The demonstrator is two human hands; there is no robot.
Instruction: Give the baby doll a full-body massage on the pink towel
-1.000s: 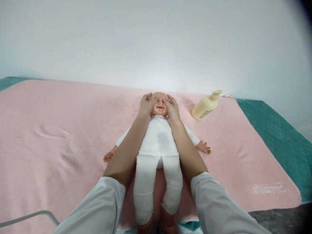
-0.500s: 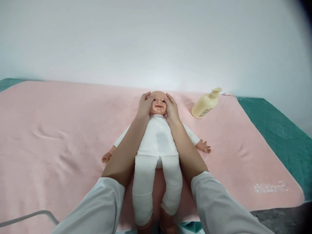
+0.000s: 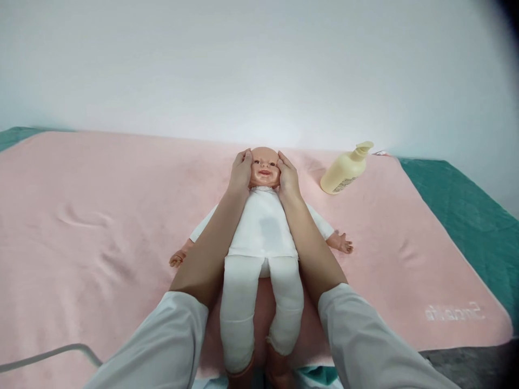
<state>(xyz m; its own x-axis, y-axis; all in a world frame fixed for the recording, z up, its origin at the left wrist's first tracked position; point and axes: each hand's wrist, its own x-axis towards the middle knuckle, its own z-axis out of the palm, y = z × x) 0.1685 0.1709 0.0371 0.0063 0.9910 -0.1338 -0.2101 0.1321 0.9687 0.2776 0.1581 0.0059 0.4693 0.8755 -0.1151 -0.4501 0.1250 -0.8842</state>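
Note:
A baby doll (image 3: 263,221) with a white cloth body lies on its back, its feet toward me and its smiling face up. My left hand (image 3: 241,172) cups the left side of the doll's head, fingers curled around it. On the opposite side, my right hand (image 3: 288,174) wraps the head in the same way, its thumb along the temple. Both of the doll's eyes show between my hands. The back of the head and some of my fingertips are hidden. My forearms lie over the doll's outstretched arms.
A pale yellow pump bottle (image 3: 344,170) stands on the pink mat (image 3: 97,194), right of the doll's head. Green quilted cloth (image 3: 466,200) shows beyond the mat. A white wall (image 3: 251,65) rises behind. A grey cable (image 3: 48,354) runs at lower left.
My thumbs have slid outward from beside the doll's eyes to the sides of its head, so more of the face shows. The whole view has shifted slightly.

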